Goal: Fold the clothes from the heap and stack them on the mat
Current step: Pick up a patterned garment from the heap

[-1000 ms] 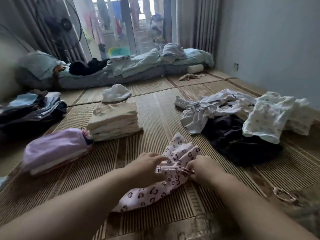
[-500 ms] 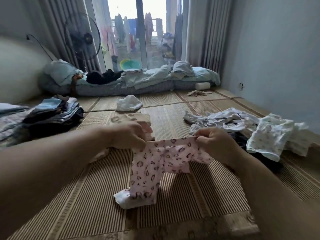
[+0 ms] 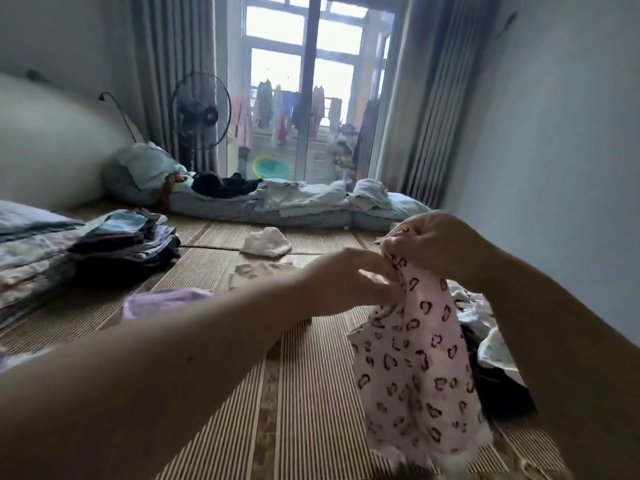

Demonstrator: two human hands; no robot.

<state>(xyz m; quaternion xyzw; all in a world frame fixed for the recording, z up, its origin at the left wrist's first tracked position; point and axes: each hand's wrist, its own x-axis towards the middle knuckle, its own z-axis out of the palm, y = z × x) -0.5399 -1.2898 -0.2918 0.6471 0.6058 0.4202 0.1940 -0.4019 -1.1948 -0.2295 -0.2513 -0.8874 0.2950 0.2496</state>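
A small pink garment with dark heart prints (image 3: 415, 368) hangs in the air over the striped woven mat (image 3: 304, 393). My right hand (image 3: 429, 240) grips its top edge from above. My left hand (image 3: 349, 278) pinches the cloth just below and to the left of that grip. The heap of unfolded clothes (image 3: 485, 341), white and dark pieces, lies behind the garment at the right and is mostly hidden by my right arm. A purple folded stack (image 3: 162, 301) and a beige folded stack (image 3: 256, 270) peek out behind my left arm.
A pile of dark and blue folded clothes (image 3: 121, 244) sits at the left beside bedding. A white cloth (image 3: 266, 242) lies further back on the mat. A low mattress (image 3: 263, 206) with bedding runs along the balcony door, with a standing fan (image 3: 201, 116) behind it.
Both hands have lifted the heart-print garment off the mat and brought its top together. It was spread between them; now it hangs bunched from my right hand. The view has tilted upward.
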